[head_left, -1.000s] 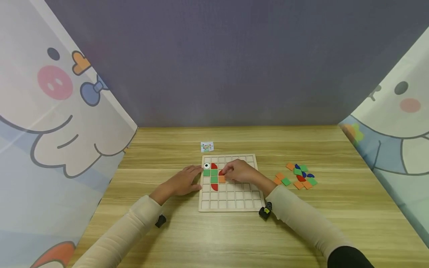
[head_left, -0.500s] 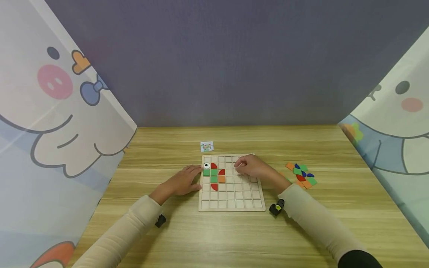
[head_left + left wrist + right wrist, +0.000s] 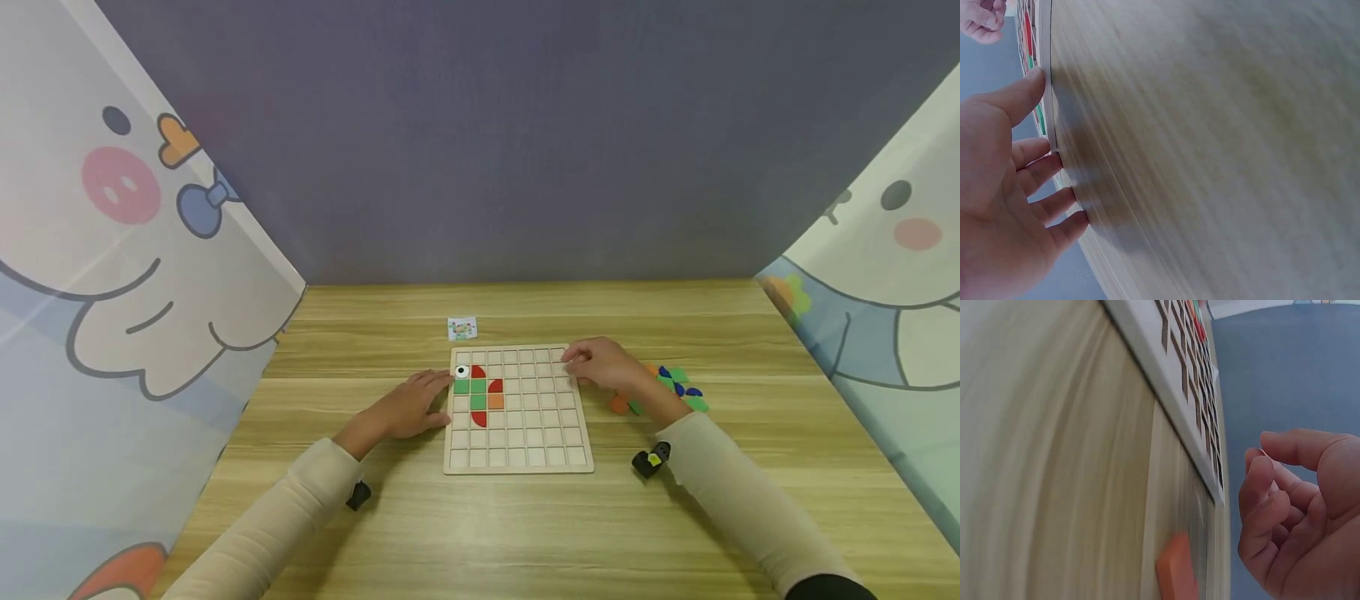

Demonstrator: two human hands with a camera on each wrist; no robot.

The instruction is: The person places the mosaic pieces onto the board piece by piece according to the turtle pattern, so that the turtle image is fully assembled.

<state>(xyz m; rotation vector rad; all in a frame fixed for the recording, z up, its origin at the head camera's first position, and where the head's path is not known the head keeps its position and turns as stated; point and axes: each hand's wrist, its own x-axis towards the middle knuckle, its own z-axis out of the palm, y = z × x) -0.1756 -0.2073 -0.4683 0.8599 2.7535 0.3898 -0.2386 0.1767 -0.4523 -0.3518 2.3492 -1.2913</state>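
Centrally, one wooden grid board [image 3: 536,454] on wood-grain tabletop [image 3: 450,533]; towards its ten o'clock, one eye tile [image 3: 462,372], three rounded red tiles [image 3: 478,419], three green squares [image 3: 478,402], one orange square [image 3: 496,402]; at nine, left hand [image 3: 407,406], fingers extended, thumb against rim; at two, right hand [image 3: 603,365], loosely curled, unladen; at three, loose coloured pieces [image 3: 697,404], partly hidden by right forearm [image 3: 663,404]; at eleven, small picture card [image 3: 462,328].
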